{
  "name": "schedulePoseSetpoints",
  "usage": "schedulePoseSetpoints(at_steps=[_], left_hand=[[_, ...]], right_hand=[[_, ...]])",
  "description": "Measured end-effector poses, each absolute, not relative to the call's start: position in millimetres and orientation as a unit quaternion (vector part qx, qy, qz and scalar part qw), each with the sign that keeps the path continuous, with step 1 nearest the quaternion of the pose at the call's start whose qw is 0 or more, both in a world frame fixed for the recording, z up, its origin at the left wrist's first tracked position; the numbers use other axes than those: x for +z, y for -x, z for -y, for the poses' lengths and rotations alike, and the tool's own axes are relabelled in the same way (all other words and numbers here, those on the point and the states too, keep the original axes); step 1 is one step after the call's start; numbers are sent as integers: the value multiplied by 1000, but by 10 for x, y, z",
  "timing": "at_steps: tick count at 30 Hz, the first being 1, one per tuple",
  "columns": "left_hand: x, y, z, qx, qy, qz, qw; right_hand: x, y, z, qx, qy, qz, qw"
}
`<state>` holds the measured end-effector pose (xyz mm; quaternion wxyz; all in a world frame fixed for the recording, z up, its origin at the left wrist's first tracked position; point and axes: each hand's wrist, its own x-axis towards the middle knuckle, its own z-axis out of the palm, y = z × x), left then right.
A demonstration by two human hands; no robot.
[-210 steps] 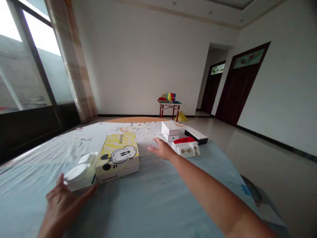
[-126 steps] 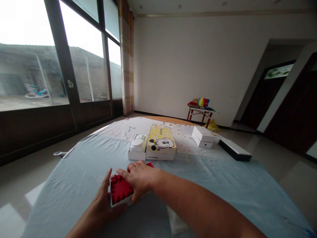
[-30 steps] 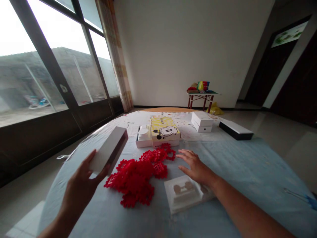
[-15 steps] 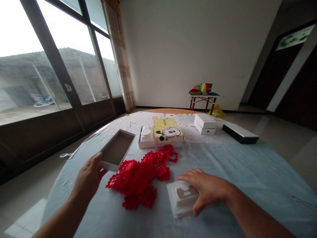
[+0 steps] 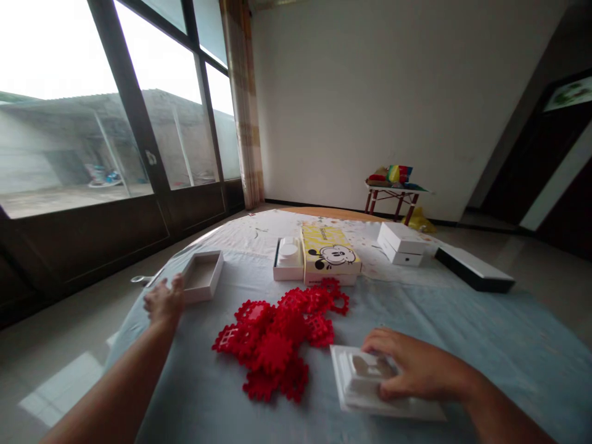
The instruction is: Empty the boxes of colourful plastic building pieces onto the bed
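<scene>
Empty box (image 5: 201, 277) now rests on bench (image 5: 439, 320) beside open left hand (image 5: 164, 301); right hand (image 5: 419, 370) lies loosely on white tray (image 5: 356, 388).

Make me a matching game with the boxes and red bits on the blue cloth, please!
Things:
1 open box
2 red pieces
3 white tray
4 yellow box

Where or what:
A under the right hand
B beside the left hand
C cartoon mouse on its lid
D heaped in the middle of the cloth

Pairs: 1-B, 2-D, 3-A, 4-C
</scene>
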<state>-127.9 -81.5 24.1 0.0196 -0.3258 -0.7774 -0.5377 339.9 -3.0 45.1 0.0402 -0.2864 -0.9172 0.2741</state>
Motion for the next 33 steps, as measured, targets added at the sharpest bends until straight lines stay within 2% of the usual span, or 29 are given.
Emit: schedulePoseSetpoints(at_steps=[3, 6, 9, 11, 15, 20, 24, 26, 28, 31, 33], left_hand=[[323, 1187, 820, -532, 282, 791, 113], [491, 816, 801, -562, 355, 740, 110], [664, 232, 830, -608, 465, 638, -78], [726, -143, 879, -554, 548, 599, -182], [722, -534, 966, -465, 638, 567, -234], [624, -473, 1013, -490, 577, 563, -331], [521, -376, 1070, -489, 536, 560, -399], [521, -271, 1083, -485, 522, 592, -376], [586, -66, 1066, -466, 501, 667, -294], [762, 414, 981, -386, 472, 790, -67], [867, 754, 898, -300, 429, 851, 47]], right_hand=[[597, -3326, -32, 314, 290, 899, 100], [692, -3064, -117, 363, 297, 855, 219], [739, -2628, -143, 459, 272, 795, 289], [748, -2307, -109, 562, 226, 727, 324], [707, -1814, 23, 666, 164, 628, 367], [642, -1634, 157, 721, 128, 563, 382], [562, -1687, 172, 713, 126, 582, 369], [452, -1757, 122, 679, 167, 610, 372], [298, -1861, 30, 637, 225, 628, 387], [70, -2054, -153, 610, 287, 624, 396], [-29, -2168, -268, 608, 331, 596, 407]])
